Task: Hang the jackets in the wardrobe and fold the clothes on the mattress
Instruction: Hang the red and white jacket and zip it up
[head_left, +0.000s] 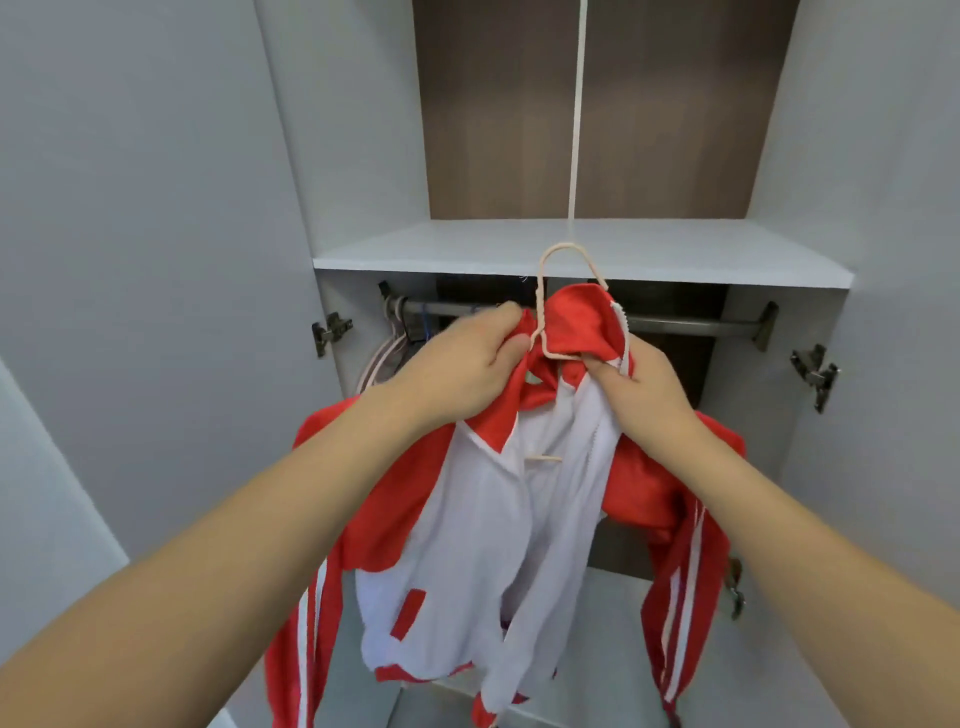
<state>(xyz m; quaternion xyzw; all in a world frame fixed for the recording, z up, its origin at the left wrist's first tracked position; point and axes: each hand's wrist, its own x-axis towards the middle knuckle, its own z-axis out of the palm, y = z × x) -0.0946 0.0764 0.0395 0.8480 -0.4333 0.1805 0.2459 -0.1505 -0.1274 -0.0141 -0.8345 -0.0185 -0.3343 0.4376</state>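
A red and white jacket (467, 545) hangs open in front of me on a pale pink hanger (545, 291), whose hook rises above the red collar. My left hand (467, 364) grips the collar at the left of the hanger neck. My right hand (644, 384) grips the collar and white zip edge at the right. The hook is in front of the shelf edge, above the metal wardrobe rail (696, 326), and is not on the rail. The mattress is not in view.
The open wardrobe has a white shelf (675, 254) above the rail. Spare hangers (387, 348) hang at the rail's left end. Open doors stand at left (156, 260) and right (883, 208), with metal hinges (815, 374). A lower shelf (753, 649) lies behind the jacket.
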